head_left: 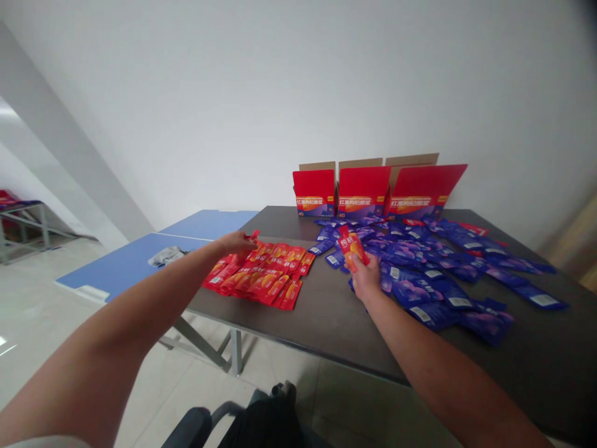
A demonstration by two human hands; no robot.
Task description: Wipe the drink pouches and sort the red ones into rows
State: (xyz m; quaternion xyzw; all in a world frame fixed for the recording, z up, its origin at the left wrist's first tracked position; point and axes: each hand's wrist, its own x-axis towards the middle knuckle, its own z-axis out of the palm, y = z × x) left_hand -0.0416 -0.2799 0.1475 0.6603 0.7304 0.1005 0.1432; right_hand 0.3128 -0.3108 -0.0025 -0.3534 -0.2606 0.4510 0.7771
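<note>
My left hand (236, 244) reaches out over the far edge of a spread of red sachets (256, 274), gripping a red sachet (252, 236) whose tip shows past the fingers. My right hand (365, 279) holds up a red-and-orange sachet (353, 247) just above the near side of a large loose scatter of blue-purple sachets (433, 289). The red sachets lie overlapping in rows on a dark grey table (326, 326). Both sachets in my hands are partly hidden by my fingers.
Several open red cartons with printed fronts (380, 193) stand at the table's back edge against a white wall. A blue table (125, 267) with a grey cloth (166, 256) adjoins on the left. A dark chair (261, 423) sits below; a metal rack (23, 224) stands far left.
</note>
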